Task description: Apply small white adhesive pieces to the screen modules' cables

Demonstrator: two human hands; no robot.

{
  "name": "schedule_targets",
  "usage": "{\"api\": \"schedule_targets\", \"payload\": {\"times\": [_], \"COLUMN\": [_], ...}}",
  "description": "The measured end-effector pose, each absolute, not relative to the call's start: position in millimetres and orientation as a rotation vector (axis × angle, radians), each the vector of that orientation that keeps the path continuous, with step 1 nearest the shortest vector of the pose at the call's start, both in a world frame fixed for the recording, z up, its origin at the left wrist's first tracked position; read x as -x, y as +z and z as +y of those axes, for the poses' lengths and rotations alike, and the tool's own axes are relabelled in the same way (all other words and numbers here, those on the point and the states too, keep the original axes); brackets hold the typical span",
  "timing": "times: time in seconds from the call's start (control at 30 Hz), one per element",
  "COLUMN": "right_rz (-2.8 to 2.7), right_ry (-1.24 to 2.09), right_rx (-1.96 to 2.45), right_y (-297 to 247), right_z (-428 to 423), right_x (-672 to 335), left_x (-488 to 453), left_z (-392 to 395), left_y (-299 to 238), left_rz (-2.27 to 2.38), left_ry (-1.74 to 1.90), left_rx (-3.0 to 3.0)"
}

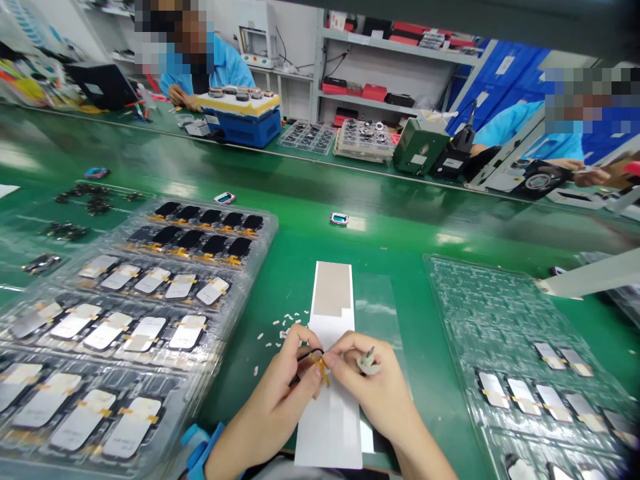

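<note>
Slim black component [309,355] with amber flex tail [324,372], long axis near-horizontal, rising rightward, tail hanging nearward: grasped by left hand [280,393], touched by right hand [365,387], which pinches a small grey piece [367,361]; both above white paper strip [333,400] on green bench mat [400,320].

Electronics assembly workshop: green-matted surface [380,240], plastic trays [480,313] of phone display panels [131,427], stocked shelving [400,50], co-workers [230,67] in blue smocks.

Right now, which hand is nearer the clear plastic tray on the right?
Right hand: left of the tray, not touching it. Left hand: farther away, beyond the right hand.
</note>
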State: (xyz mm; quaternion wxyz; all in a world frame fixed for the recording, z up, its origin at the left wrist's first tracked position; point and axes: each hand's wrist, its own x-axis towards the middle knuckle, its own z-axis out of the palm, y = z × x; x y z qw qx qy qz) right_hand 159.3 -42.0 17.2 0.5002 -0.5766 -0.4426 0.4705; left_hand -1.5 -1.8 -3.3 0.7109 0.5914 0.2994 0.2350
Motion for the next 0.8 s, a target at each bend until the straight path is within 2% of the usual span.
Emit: {"api": "schedule_targets", "payload": {"times": [0.27, 0.57, 0.8], "right_rz": [-1.138, -1.123, -1.155], "right_ry": [0.996, 1.084, 1.008], "right_rx": [1.411, 1.381, 1.410], "right_y": [15.5, 13.6, 12.9], "right_z": [-44.0, -46.9, -44.3], "right_x": [-157.0, -154.4, -155.8], "left_x": [1.1, -2.4, -1.8], "left_z": [-0.1, -1.3, -1.3], "left_y": [-1.6, -6.5, -9.3], "left_rz": [0.639, 0.634, 0.661], "left_ry": [0.541, 0.587, 0.592], "left_rx": [-1.336, -1.320, -1.374]}}
